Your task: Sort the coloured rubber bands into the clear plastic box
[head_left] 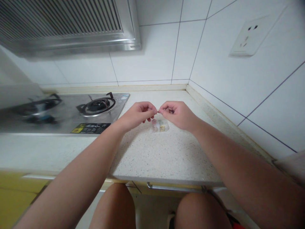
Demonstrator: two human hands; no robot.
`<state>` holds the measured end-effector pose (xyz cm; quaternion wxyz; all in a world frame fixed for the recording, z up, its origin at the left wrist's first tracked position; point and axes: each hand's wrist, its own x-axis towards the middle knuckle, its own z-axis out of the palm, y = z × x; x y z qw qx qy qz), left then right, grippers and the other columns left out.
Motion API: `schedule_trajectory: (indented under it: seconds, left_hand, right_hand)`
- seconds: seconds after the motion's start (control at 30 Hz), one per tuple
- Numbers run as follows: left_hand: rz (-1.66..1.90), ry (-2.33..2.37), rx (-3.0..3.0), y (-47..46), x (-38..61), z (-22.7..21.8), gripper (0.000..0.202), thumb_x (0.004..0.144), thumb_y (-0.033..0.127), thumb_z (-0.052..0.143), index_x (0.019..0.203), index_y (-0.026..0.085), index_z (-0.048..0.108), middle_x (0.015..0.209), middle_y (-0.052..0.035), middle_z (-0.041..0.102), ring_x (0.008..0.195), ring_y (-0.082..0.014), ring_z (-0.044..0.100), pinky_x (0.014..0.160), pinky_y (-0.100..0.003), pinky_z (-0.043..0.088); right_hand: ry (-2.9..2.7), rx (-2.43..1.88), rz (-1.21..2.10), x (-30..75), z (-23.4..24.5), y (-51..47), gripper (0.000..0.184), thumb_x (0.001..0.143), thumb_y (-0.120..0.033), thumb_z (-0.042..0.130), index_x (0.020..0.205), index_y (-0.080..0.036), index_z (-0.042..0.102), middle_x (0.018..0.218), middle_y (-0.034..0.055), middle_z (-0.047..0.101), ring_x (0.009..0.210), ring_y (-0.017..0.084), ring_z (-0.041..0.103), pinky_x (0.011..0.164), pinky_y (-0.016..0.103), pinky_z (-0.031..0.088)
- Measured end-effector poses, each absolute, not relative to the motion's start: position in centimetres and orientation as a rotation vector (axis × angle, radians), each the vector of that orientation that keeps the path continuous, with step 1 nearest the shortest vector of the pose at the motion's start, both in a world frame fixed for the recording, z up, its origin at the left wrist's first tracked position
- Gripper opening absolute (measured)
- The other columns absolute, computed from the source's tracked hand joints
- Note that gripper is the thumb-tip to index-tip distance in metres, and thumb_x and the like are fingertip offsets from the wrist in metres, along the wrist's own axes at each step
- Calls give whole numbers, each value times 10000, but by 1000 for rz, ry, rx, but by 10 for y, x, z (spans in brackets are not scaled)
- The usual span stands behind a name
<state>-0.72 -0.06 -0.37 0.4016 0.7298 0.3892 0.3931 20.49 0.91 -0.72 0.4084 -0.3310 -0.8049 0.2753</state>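
Above the countertop, my left hand (142,113) and my right hand (175,113) meet fingertip to fingertip. Each is closed in a pinch of thumb and forefinger. Between the tips is something tiny and thin, too small to name. Just under the hands lies a small clear plastic box (157,129) with compartments. Little ring-like pieces in it look pinkish on the left, and a yellow ring (162,128) shows on the right. My fingers hide part of the box's far side.
A steel gas stove (114,109) with black burners stands at the left, below a range hood (95,41). Tiled walls (152,54) close off the back and right. A wall socket (250,36) is at upper right. The speckled countertop's (164,159) front edge lies above my knees.
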Motion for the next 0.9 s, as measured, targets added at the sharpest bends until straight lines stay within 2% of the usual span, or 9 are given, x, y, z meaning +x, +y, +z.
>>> schedule_trajectory:
  seconds: [0.9]
  left_hand:
    - [1003,980,1829,-3,-7,-2,191,903,347,638,884,161,678,734,-22,659,597,-88,569,496,-198,390]
  right_hand:
    - [-2020,-855,640,204,-6,8,164,902,-280,615,811,-153,666,563,-44,472,498,76,352,465,252,241]
